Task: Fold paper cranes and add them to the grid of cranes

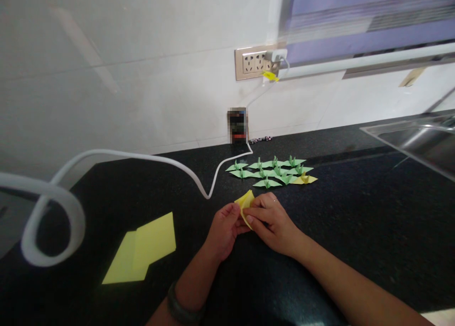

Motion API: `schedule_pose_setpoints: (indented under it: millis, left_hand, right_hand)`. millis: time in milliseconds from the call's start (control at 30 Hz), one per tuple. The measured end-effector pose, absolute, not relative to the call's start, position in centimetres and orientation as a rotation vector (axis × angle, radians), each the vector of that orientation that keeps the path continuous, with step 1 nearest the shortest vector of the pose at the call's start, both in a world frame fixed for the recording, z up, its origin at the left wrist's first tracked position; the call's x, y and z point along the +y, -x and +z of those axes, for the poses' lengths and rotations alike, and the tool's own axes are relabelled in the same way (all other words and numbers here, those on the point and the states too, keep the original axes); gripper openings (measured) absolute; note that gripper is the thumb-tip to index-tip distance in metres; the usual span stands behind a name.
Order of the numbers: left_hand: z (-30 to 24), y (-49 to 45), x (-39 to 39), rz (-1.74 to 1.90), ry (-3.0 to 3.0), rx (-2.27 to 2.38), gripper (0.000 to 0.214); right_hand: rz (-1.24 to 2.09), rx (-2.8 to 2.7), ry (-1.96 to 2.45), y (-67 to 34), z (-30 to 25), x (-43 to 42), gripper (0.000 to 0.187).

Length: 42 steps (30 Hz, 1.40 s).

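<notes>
Between both hands is a small piece of folded yellow paper [246, 200], held just above the black countertop. My left hand [224, 229] pinches its left and lower side. On its right side, the fingers of my right hand [275, 221] are closed, with thumb and forefinger pressed to the paper; my palms hide part of it. Beyond the hands stand several green paper cranes [263, 173] in rows. One yellow paper crane [304, 179] sits at the right end of them. Left of my hands lie yellow paper sheets [156, 238], overlapping and flat.
A white cable [170, 161] loops across the left side and runs to a pixelated device [237, 125] against the wall. Above it is a socket panel [249, 63] with a white plug. A metal sink [419, 139] is set into the countertop [373, 221] at right.
</notes>
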<state>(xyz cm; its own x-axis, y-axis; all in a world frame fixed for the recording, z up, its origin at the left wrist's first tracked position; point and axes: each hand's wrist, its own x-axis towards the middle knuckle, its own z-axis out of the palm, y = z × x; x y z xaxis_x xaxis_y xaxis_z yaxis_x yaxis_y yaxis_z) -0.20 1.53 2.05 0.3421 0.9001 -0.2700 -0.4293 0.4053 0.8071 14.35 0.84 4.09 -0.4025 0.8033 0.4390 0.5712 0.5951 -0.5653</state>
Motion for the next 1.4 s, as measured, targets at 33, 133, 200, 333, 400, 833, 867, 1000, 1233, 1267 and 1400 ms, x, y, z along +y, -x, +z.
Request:
schedule_pose_setpoints:
  millis: [33,133,200,333,400,833,867,1000,1233,1267,1400]
  left_hand:
    - [2.0,0.2,1.5,0.960,-0.718,0.817,0.025]
    - [1.6,0.2,1.5,0.959,-0.788,0.873,0.026]
    - [1.5,0.2,1.5,0.953,-0.832,0.897,0.028]
    - [1.5,0.1,1.4,0.935,-0.885,0.925,0.030]
    - [1.4,0.1,1.4,0.944,-0.886,0.957,0.031]
    - [1.4,0.1,1.7,1.050,-0.855,1.052,0.033]
    - [1.3,0.0,1.6,1.046,-0.864,1.057,0.032]
    - [1.0,-0.1,1.5,1.049,-0.900,1.060,0.030]
    - [1.3,-0.1,1.4,1.106,-1.010,1.207,0.032]
    - [1.4,-0.1,1.5,1.113,-1.004,1.227,0.033]
    - [1.3,0.1,1.7,1.153,-1.007,1.314,0.034]
  right_hand:
    - [0.431,-2.138,1.087,-14.3,4.1,0.8,0.018]
    - [0.429,-2.155,1.107,-14.3,4.0,0.8,0.018]
    - [0.423,-2.152,1.107,-14.2,3.9,0.8,0.018]
    - [0.455,-2.149,1.066,-14.1,3.8,0.9,0.016]
    - [0.478,-2.143,1.041,-14.1,3.7,1.0,0.017]
    - [0.238,-2.230,0.996,-14.9,3.3,1.3,0.023]
    - [0.222,-2.231,0.999,-14.8,3.2,1.3,0.022]
    - [0.206,-2.245,0.977,-14.7,3.1,1.1,0.021]
    - [0.271,-2.289,0.859,-14.0,3.8,0.4,0.011]
    - [0.289,-2.289,0.821,-13.9,3.8,0.3,0.009]
    - [0.438,-2.040,0.882,-13.7,3.4,0.2,0.007]
